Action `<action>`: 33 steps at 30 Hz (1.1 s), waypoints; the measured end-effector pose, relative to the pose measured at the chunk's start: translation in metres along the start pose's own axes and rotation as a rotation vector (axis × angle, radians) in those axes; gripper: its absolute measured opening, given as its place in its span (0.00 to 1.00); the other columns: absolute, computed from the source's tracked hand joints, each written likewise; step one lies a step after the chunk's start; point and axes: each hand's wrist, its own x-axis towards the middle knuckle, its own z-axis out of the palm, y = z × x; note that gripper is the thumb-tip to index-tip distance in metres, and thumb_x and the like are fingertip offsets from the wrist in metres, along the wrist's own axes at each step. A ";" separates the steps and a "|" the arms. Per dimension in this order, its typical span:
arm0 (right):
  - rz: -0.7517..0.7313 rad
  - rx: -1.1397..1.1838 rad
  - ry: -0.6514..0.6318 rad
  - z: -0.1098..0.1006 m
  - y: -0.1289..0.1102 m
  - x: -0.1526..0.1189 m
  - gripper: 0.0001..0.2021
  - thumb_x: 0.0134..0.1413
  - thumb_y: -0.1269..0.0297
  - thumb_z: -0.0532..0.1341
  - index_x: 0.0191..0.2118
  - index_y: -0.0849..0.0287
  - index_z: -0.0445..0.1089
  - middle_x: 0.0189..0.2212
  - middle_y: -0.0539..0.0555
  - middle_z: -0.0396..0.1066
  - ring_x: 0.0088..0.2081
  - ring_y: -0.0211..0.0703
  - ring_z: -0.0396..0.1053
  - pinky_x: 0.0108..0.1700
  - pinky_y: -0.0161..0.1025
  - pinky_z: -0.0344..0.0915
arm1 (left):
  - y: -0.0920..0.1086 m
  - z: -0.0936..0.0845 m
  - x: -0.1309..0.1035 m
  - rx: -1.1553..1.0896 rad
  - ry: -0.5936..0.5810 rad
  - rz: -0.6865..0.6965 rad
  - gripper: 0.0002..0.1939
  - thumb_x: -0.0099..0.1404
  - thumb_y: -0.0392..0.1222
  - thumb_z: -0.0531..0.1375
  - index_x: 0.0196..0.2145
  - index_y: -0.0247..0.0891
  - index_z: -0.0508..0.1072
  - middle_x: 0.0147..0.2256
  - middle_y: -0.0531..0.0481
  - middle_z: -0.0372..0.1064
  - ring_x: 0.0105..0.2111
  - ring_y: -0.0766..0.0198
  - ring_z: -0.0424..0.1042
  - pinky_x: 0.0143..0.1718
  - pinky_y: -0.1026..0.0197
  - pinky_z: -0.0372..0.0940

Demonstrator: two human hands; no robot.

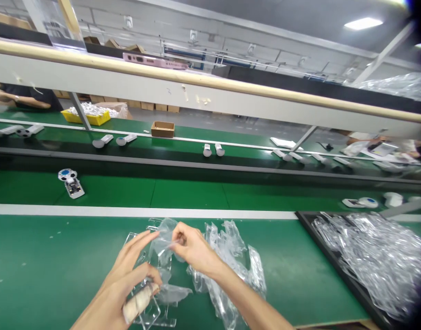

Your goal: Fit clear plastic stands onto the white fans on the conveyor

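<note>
The right hand (194, 250) is pinching a film (161, 245) above clear parts (167, 322) on the bench (41, 270); whether the left hand's (123, 277) curled fingers are gripping anything, I cannot tell. The thin film could be tearing if the parts' edges are snagging it. Crumpled, it is spreading leftward, showing no clear long axis.

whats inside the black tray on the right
The black tray holds a heap of clear plastic pieces. The heap covers most of the tray's floor, so whatever lies beneath it can't be seen.
</note>
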 end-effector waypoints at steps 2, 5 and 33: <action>-0.031 0.080 -0.063 0.011 -0.006 -0.011 0.05 0.45 0.73 0.59 0.27 0.57 0.62 0.22 0.43 0.61 0.25 0.32 0.58 0.27 0.30 0.53 | -0.008 0.004 0.001 0.011 -0.063 0.040 0.11 0.63 0.41 0.52 0.27 0.43 0.72 0.58 0.48 0.59 0.59 0.53 0.53 0.53 0.52 0.59; 0.006 0.300 -0.160 0.019 -0.001 -0.021 0.05 0.44 0.70 0.61 0.29 0.58 0.63 0.23 0.44 0.62 0.25 0.32 0.60 0.28 0.30 0.56 | -0.023 0.011 0.002 -0.093 -0.188 -0.038 0.09 0.63 0.43 0.53 0.29 0.44 0.72 0.46 0.48 0.71 0.47 0.57 0.68 0.45 0.59 0.64; 0.031 -0.357 0.165 -0.119 0.096 -0.016 0.05 0.50 0.74 0.58 0.29 0.57 0.68 0.28 0.47 0.68 0.31 0.35 0.64 0.33 0.30 0.57 | -0.054 0.199 0.122 0.285 -0.670 -0.271 0.15 0.56 0.36 0.53 0.37 0.46 0.76 0.38 0.46 0.76 0.42 0.51 0.73 0.38 0.58 0.62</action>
